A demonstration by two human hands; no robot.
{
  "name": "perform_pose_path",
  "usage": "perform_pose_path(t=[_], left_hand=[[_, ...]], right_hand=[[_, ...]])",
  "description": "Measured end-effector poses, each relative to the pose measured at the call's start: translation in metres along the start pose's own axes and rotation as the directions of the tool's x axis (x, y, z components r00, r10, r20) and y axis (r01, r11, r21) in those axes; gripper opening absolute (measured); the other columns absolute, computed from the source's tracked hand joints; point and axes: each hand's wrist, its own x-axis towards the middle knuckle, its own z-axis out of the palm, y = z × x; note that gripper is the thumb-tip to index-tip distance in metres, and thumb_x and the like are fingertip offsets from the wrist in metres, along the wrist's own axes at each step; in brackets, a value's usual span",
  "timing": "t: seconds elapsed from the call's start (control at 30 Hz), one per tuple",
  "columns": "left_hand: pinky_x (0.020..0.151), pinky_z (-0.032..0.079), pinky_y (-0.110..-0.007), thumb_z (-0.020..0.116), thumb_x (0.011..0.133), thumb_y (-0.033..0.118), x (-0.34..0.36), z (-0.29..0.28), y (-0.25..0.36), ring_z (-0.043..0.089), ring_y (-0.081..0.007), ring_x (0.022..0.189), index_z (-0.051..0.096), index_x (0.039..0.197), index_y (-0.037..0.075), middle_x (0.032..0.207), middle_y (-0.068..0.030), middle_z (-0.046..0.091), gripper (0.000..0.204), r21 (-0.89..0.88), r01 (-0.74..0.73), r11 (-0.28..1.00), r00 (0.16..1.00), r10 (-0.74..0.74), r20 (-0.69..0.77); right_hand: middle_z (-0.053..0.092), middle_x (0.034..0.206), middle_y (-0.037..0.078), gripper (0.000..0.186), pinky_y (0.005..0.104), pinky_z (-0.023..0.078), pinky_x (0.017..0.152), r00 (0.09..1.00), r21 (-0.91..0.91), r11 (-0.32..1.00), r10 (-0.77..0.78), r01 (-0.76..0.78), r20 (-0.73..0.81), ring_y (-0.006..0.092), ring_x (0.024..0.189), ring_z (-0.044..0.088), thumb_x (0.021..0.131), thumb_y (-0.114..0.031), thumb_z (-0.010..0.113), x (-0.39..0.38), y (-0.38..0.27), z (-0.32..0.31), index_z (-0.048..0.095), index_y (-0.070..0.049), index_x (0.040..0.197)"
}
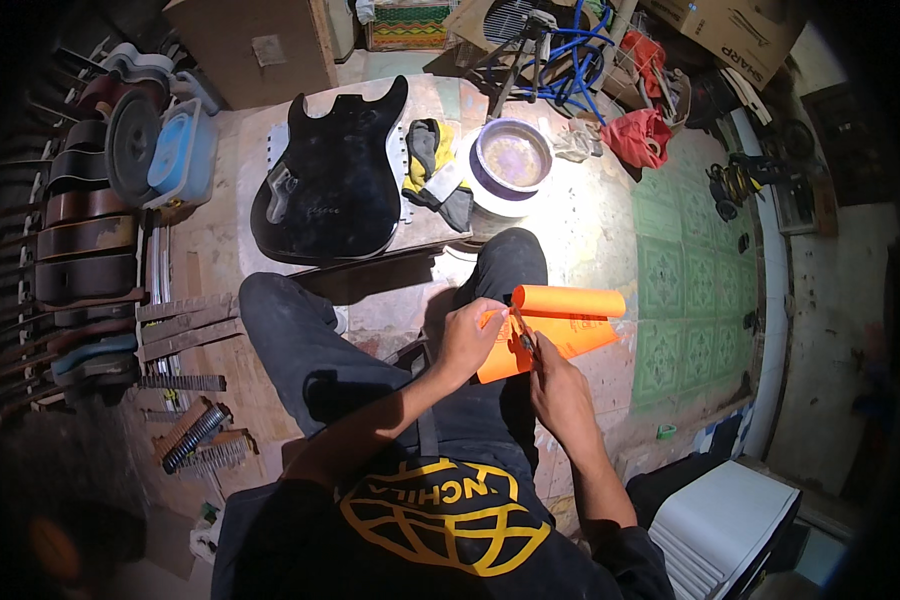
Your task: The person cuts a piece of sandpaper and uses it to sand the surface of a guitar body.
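Note:
Over my thighs, my left hand [470, 335] pinches the edge of an orange sheet [580, 336], whose upper part curls into a roll. My right hand [552, 372] is closed on a metal cutting tool [520, 330], apparently scissors, lying across the sheet; its grip is mostly hidden by my fingers. In front of my knees a black guitar body [325, 200] rests on a low board, beside a yellow and grey glove [425, 155] and a round metal bowl [513, 155].
Guitar bodies [85, 240] line a rack at the left, near plastic containers [195, 150]. Blue hose [580, 70], red bags [640, 135] and cardboard boxes [720, 30] crowd the back. A white slatted object [725, 530] stands at lower right, beside the green-tiled floor [690, 270].

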Motion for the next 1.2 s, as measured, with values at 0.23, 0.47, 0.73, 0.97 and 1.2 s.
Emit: perform_pose_path(t=[0.23, 0.47, 0.73, 0.97, 1.2], left_hand=[[0.078, 0.057, -0.034, 0.070, 0.098, 0.018, 0.003, -0.001, -0.005, 0.077, -0.0229, 0.086, 0.074, 0.102, -0.002, 0.093, -0.0160, 0.078, 0.020, 0.005, -0.002, 1.000, 1.000, 0.002, -0.020], [0.077, 0.056, -0.034, 0.070, 0.098, 0.018, 0.002, 0.000, -0.011, 0.076, -0.0200, 0.086, 0.074, 0.102, -0.002, 0.092, -0.0153, 0.078, 0.020, -0.024, -0.030, 0.999, 0.999, 0.029, -0.034], [0.079, 0.056, -0.035, 0.069, 0.098, 0.016, 0.005, -0.004, -0.007, 0.075, -0.0221, 0.088, 0.073, 0.102, -0.003, 0.093, -0.0160, 0.077, 0.019, -0.002, -0.026, 1.000, 0.999, 0.026, -0.041], [0.080, 0.056, -0.035, 0.070, 0.096, 0.012, 0.006, -0.008, -0.006, 0.075, -0.0258, 0.091, 0.072, 0.102, -0.003, 0.096, -0.0164, 0.076, 0.016, 0.000, -0.098, 0.995, 0.994, 0.098, -0.056], [0.079, 0.059, -0.038, 0.070, 0.094, 0.007, 0.008, -0.010, -0.006, 0.075, -0.0314, 0.091, 0.070, 0.101, -0.003, 0.096, -0.0185, 0.075, 0.012, 0.024, -0.176, 0.984, 0.982, 0.177, -0.064]], right_hand=[[0.069, 0.098, 0.034, 0.040, 0.0561, 0.056, 0.076, 0.999, -0.010, 0.999, 0.040, -0.039, 0.030, 0.0501, 0.087, 0.069, 0.095, -0.003, 0.058, 0.004, -0.010, -0.004, 0.054, 0.004, 0.135], [0.069, 0.100, 0.034, 0.038, 0.0561, 0.056, 0.078, 0.999, -0.001, 0.999, 0.045, -0.045, -0.001, 0.0502, 0.089, 0.069, 0.096, -0.003, 0.057, 0.007, -0.008, 0.005, 0.055, 0.004, 0.133], [0.069, 0.098, 0.035, 0.037, 0.0571, 0.055, 0.077, 0.998, 0.022, 0.998, 0.065, -0.065, 0.012, 0.0512, 0.087, 0.068, 0.097, -0.004, 0.057, 0.006, -0.011, 0.005, 0.056, 0.006, 0.132], [0.069, 0.098, 0.034, 0.037, 0.0572, 0.055, 0.077, 0.999, 0.026, 0.999, 0.044, -0.044, 0.002, 0.0514, 0.087, 0.069, 0.096, -0.004, 0.057, 0.013, -0.012, 0.007, 0.055, 0.005, 0.132], [0.069, 0.105, 0.033, 0.043, 0.0537, 0.055, 0.083, 0.992, -0.006, 0.994, 0.108, -0.108, 0.062, 0.0505, 0.097, 0.068, 0.096, -0.003, 0.057, 0.013, -0.019, 0.001, 0.053, 0.001, 0.139]])
